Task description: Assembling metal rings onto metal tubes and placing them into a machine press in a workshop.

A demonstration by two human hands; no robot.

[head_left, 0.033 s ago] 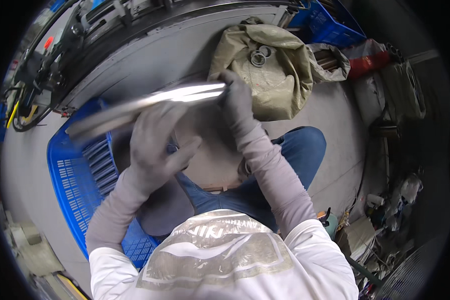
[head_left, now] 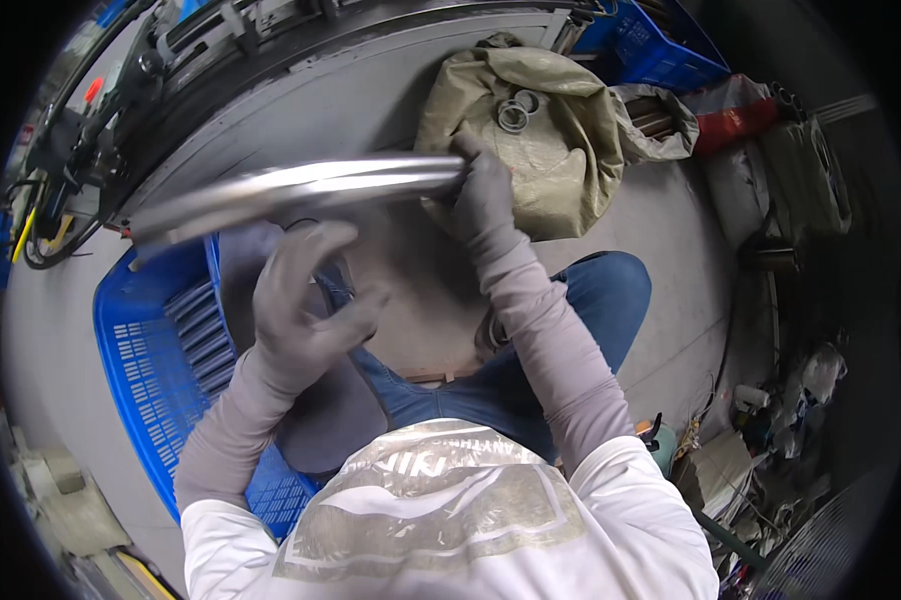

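Note:
My right hand (head_left: 485, 185), in a grey glove, is closed around the right end of what looks like a small bundle of shiny metal tubes (head_left: 310, 185). The tubes stretch leftward over the floor, and their far left end is smeared by motion. Just below them, my gloved left hand (head_left: 315, 300) is apart from the metal, fingers curved and thumb spread, with nothing in it. Left of my left leg stands a blue plastic crate (head_left: 130, 345). A row of dark metal tubes (head_left: 202, 335) lies inside it, partly covered by my left arm.
Two metal rings (head_left: 513, 117) lie on a tan woven sack (head_left: 560, 185) ahead. Machinery (head_left: 100, 140) lines the far left. Another blue crate (head_left: 670, 50) and sacks of tubes (head_left: 655, 120) stand far right. Clutter and plastic bags (head_left: 815, 375) lie at the right.
My left hand has dropped slightly toward me, away from the tubes. My right hand has moved a little up and right, and the tubes' left end has swung nearer the machinery.

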